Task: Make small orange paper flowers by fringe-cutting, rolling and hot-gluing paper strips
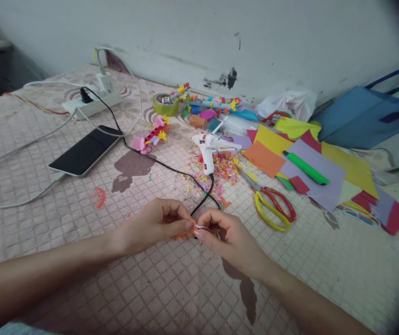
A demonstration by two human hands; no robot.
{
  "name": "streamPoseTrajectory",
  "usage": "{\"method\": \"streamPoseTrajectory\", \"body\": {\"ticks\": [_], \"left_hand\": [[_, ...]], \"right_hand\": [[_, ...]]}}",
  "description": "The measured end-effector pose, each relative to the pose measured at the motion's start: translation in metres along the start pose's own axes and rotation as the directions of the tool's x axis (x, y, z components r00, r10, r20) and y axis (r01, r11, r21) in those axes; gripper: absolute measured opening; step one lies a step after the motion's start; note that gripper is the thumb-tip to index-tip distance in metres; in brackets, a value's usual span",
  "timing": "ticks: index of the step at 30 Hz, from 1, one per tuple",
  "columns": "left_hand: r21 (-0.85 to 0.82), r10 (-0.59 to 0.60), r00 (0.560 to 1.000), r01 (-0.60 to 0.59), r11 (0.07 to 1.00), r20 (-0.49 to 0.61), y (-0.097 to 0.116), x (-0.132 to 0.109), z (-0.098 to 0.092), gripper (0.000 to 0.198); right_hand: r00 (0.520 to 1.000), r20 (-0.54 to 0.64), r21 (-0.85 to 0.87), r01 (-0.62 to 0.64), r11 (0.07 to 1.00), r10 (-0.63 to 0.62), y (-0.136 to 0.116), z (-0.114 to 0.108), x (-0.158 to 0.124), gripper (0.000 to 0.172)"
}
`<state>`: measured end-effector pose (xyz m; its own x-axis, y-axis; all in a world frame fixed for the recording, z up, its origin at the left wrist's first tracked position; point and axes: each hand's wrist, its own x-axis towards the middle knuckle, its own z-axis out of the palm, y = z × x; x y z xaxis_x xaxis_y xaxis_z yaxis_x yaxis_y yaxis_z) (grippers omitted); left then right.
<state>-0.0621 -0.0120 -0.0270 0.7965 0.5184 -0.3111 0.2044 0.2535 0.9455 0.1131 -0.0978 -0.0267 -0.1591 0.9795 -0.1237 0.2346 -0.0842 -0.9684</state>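
Observation:
In the head view my left hand (164, 219) pinches a small orange piece (192, 224), perhaps paper or foam, low over the table. Close against it, my right hand (224, 235) is closed on a thin whitish string (204, 227) that meets the orange piece. The fingertips of both hands nearly touch, and they hide most of the orange piece. Just beyond them a white glue gun (206, 151) rests among colourful paper scraps (224, 173). To the right of my hands lie scissors (272, 208) with one red and one yellow handle loop.
A black cable (171, 168) runs from the power strip (92, 106) past my hands. At left lies a phone (85, 151) on a white cable. A flower-trimmed strip (150, 136), green tape (166, 104), coloured sheets (311, 172) and a green cutter (307, 168) lie farther back.

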Motion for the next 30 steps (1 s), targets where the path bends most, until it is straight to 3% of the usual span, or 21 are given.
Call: {"method": "streamPoseTrajectory", "body": {"ticks": [12, 30], "left_hand": [[0.072, 0.014, 1.000, -0.016, 0.997, 0.019, -0.0010, 0.0009, -0.0002, 0.014], [-0.043, 0.005, 1.000, -0.004, 0.999, 0.025, 0.0017, 0.0035, -0.0057, 0.019]], "right_hand": [[1.000, -0.017, -0.024, -0.002, 1.000, 0.002, 0.0023, 0.0023, 0.0011, 0.010], [1.000, -0.003, 0.046, -0.012, 0.999, 0.012, 0.0053, -0.0023, 0.0042, 0.016]]}}
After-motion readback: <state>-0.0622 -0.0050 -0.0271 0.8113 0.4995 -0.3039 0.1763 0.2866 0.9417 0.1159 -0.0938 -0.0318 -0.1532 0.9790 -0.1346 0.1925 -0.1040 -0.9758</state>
